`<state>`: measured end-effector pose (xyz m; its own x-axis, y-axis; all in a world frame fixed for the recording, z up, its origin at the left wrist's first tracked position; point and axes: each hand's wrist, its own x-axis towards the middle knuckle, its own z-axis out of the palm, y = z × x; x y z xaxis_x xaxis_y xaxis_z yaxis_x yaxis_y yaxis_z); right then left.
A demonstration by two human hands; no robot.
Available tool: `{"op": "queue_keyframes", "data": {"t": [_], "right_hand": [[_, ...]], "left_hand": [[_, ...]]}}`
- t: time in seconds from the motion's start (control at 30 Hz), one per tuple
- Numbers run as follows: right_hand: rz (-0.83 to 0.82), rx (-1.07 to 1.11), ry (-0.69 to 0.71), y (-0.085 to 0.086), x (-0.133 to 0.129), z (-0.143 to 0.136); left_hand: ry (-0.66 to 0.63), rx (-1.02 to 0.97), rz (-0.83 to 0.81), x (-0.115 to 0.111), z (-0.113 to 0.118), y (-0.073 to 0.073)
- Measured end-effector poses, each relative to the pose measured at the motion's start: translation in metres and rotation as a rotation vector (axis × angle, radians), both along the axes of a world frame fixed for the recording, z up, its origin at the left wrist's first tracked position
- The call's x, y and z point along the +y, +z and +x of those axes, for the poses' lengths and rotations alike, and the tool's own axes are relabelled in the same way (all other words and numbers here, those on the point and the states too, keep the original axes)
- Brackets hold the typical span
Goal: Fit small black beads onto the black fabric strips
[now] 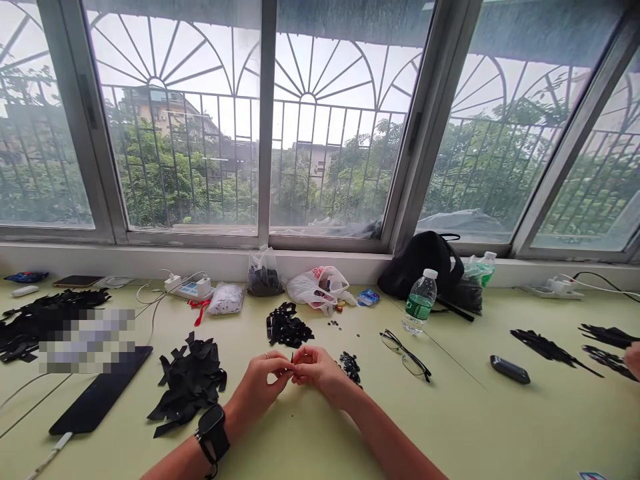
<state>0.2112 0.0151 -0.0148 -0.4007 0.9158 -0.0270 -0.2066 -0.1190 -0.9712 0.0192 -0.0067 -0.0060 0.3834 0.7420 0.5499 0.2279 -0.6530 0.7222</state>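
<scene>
My left hand (261,385) and my right hand (321,375) meet fingertip to fingertip low over the table. Both are closed in a pinch on a small black strip (292,357); only its thin dark tip shows, and the fingers hide the rest. A ring and a black watch are on my left side. Left of my hands lies a loose pile of black fabric strips (193,380). Just beyond my fingers is a smaller heap of black pieces (289,325). Small shiny black rings or snaps (351,367) are scattered beside my right hand.
Eyeglasses (405,355) and a water bottle (420,301) stand to the right, with a black case (509,369) farther over. A phone (103,390) on a cable lies left. Plastic bags (319,288) and a black bag (417,267) line the sill. Another person's hand (633,360) shows at right.
</scene>
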Motion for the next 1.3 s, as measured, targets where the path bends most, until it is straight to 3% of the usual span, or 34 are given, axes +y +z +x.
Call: {"op": "queue_keyframes", "data": {"t": [0.67,1.3], "right_hand": [[0.127,-0.071,-0.032,-0.001,-0.001,-0.003],[0.091,0.005,-0.001,0.008,-0.006,-0.002]], "left_hand": [[0.026,0.008,-0.009,0.001,0.0,-0.003],[0.037,-0.032,-0.074,0.002,-0.001,-0.001]]}}
